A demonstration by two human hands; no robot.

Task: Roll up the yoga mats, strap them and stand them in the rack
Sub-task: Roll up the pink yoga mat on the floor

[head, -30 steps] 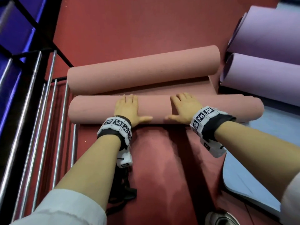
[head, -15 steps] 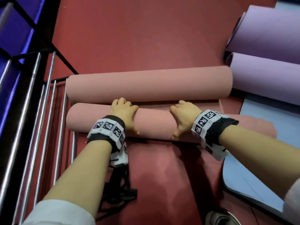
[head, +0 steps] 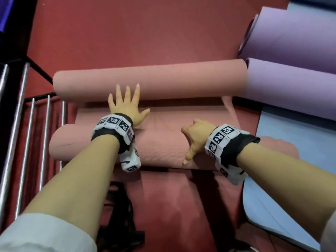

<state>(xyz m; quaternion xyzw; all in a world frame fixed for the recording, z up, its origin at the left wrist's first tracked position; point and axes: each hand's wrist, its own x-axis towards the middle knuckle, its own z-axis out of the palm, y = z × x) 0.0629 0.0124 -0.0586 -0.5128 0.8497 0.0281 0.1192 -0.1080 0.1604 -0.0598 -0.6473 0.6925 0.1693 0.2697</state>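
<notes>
Skewing is the danger in the head view: only the right hand (head: 196,136) curls round the near pink roll (head: 160,150), beside the rack bars (head: 23,124). The left hand (head: 125,105) lies flat, fingers spread, on the unrolled stretch (head: 181,113) against the far pink roll (head: 154,79). One-sided pressure could loosen the roll.

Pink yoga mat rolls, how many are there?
2. The far pink mat roll lies farther off, by the left hand. The near pink mat roll lies under the right hand, which grips it. Others may be out of view.
</notes>
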